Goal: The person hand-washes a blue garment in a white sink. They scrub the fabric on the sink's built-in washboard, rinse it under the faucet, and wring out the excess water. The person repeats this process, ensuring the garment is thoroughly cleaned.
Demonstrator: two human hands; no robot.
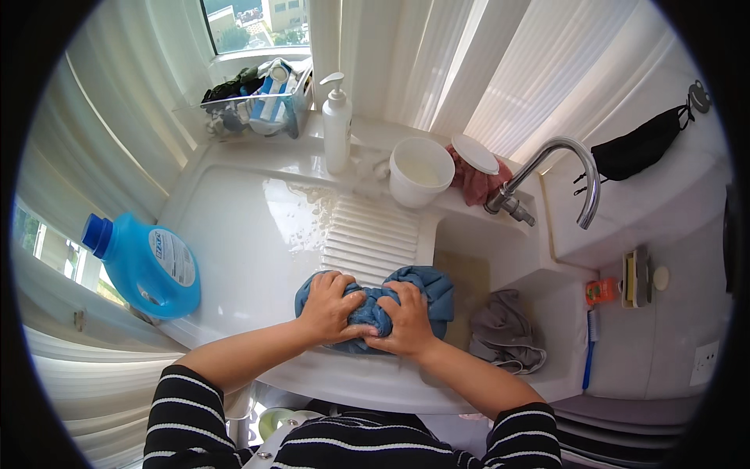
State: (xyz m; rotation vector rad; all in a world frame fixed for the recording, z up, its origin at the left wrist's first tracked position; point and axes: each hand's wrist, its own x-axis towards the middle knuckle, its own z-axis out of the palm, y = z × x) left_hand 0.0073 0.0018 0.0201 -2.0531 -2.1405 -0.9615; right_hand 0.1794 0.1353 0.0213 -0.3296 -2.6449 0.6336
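Note:
A wet blue cloth [431,291] lies bunched at the near end of the ribbed washboard [367,238], which is part of the white sink counter. My left hand [332,306] grips its left part, fingers curled into the fabric. Close beside it, my right hand [406,316] clutches the middle, the two thumbs almost meeting. Some suds show on the cloth between them. Right of my hands, a grey-brown cloth [508,332] rests in the sink basin, where there is murky water [461,273].
A chrome faucet [558,146] arches over the basin. Behind the washboard stand a white tub [422,173] and a white pump bottle [337,129]. A blue detergent jug [152,270] is at the left edge. A blue-handled brush [589,356] and a soap holder [637,277] are along the right wall.

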